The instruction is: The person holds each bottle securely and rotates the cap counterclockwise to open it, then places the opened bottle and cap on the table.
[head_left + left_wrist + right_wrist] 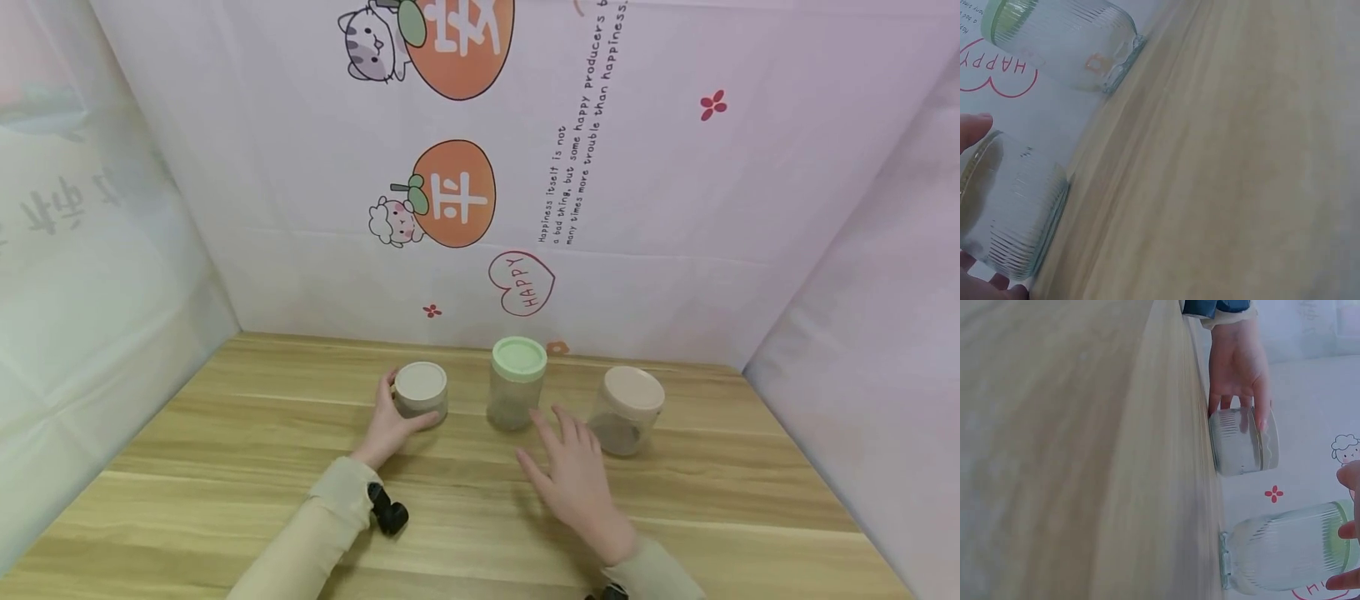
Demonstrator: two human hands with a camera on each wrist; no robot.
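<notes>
My left hand (pixel 387 431) grips a short clear ribbed glass jar (pixel 1013 206) with a cream lid (pixel 421 382), fingers on its far left side and thumb across the front. The jar stands upright on the table. To its right is a taller glass jar (pixel 514 403) with a pale green lid (pixel 519 358). My right hand (pixel 576 479) holds nothing, its fingers spread in front of the green-lidded jar; in the right wrist view its fingertips (pixel 1343 579) overlap that lid. Right of this hand stands a third jar (pixel 621 427) with a beige lid (pixel 633 389), partly behind the fingers.
The jars stand in a row toward the back of the wood-grain table (pixel 465 525). Behind them hangs a white printed cloth (pixel 637 300), with more pale cloth at the left (pixel 112 275) and right sides. A black wrist camera (pixel 388 510) sits on the left cuff.
</notes>
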